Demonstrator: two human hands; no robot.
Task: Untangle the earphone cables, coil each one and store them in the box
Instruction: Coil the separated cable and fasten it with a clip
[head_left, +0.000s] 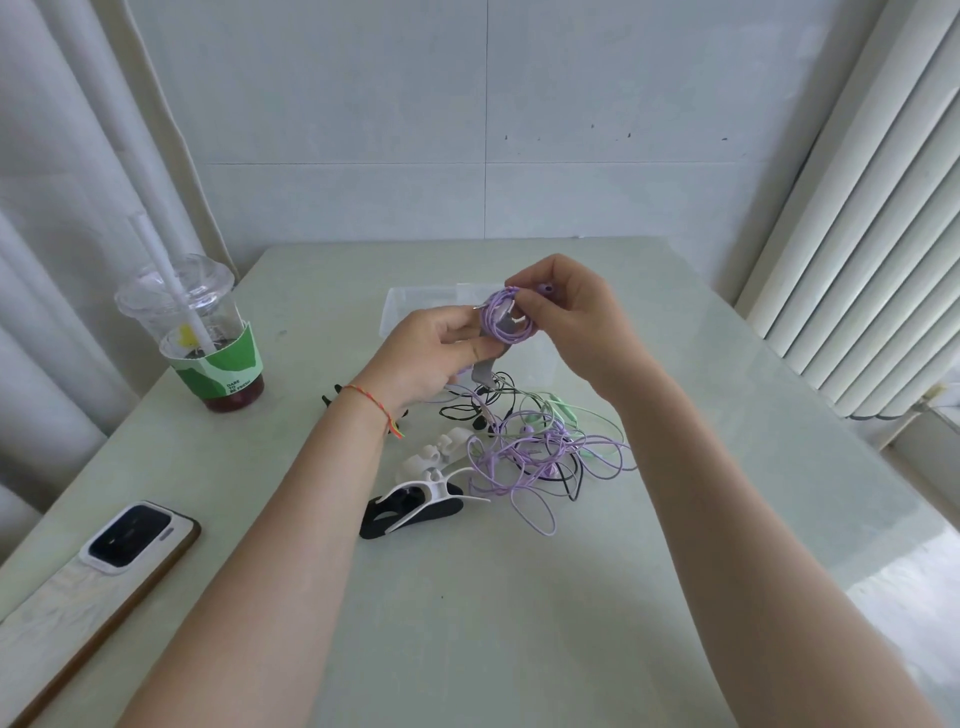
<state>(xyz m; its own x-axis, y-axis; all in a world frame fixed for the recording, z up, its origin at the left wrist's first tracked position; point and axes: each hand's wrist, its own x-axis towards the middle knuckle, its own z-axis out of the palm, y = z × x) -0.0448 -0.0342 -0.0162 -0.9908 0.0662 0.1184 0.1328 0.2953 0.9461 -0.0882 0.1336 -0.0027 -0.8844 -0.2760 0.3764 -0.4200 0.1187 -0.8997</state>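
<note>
**Purple coil nearly done, and easy to lose**

Purple cable (503, 318) sat wound into a small bundle held up above the counter (675, 519), just in front of the clear box (415, 306). My left hand (441, 353) gripped the bundle from below, fingers curled round it, while my right hand (566, 317) pinched the top of the loops, with one purple earbud (545, 287) poking out beside my fingertips. I judged this coil close to finished but not yet secured.

The main risk, as I saw it, was the loops springing open. Thin cable like this holds little shape, so if either pinch eased before the loose end was tucked, the bundle could unwind and drop.

Directly beneath lay the rest of the tangle (540, 447): purple, black and mint-green cables knotted together. A falling coil could land in it and snag again.

I could not tell whether a strand hanging below my left hand was tied to that pile. If it was, lifting toward the box might drag the heap along.

White and black cable clips (426, 493) lay near the tangle, and a drink cup (208, 338) stood well apart at the left, so a sweeping forearm was a lesser worry.
</note>
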